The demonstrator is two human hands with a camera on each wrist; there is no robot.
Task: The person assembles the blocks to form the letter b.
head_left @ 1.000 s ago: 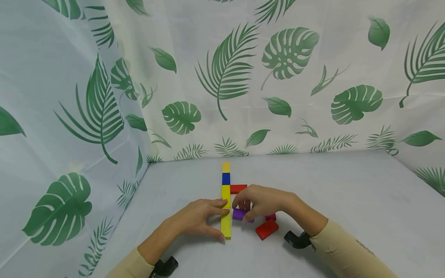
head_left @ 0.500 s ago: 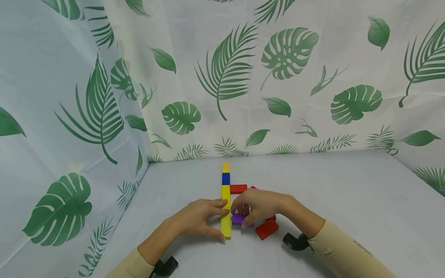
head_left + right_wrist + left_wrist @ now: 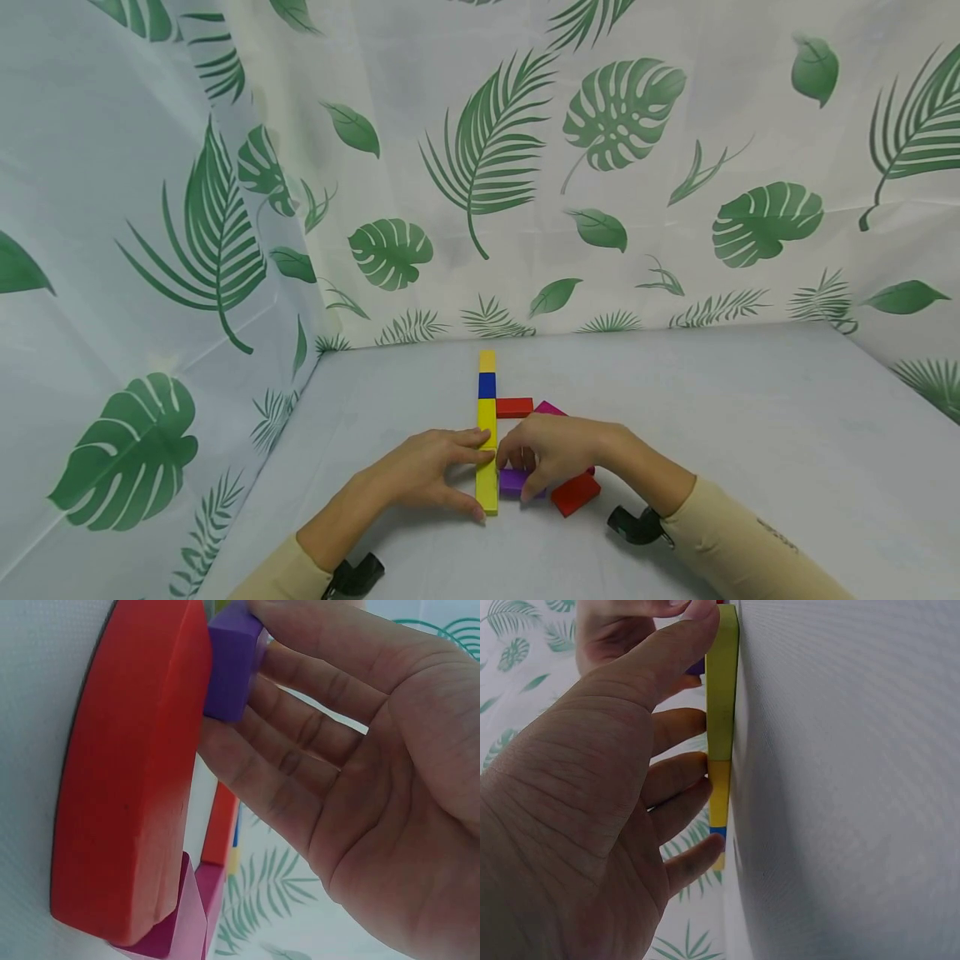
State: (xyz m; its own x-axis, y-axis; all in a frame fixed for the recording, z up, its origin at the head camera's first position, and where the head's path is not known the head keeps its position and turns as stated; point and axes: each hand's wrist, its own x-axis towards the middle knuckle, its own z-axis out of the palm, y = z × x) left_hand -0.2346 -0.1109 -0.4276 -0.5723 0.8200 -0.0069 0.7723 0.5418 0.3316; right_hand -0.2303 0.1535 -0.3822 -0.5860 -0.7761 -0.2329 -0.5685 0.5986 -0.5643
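A straight row of blocks runs away from me: two long yellow blocks, the nearer one and the farther one, then a blue block and a small yellow block at the far end. My left hand rests along the row's left side, fingertips on the long yellow blocks and thumb at the near end. On the other side my right hand pinches a purple block between thumb and fingers. The purple block lies crosswise, its left end against the nearer yellow block.
A red block sticks out from the row farther back, with a magenta block close to its right end. Another red block lies slanted right of the purple one. Beside it is a pink block, partly hidden in the head view.
My right hand has slid the purple block towards me and slightly left, up to the yellow row. More of the magenta block now shows behind it. The left hand has stayed still.
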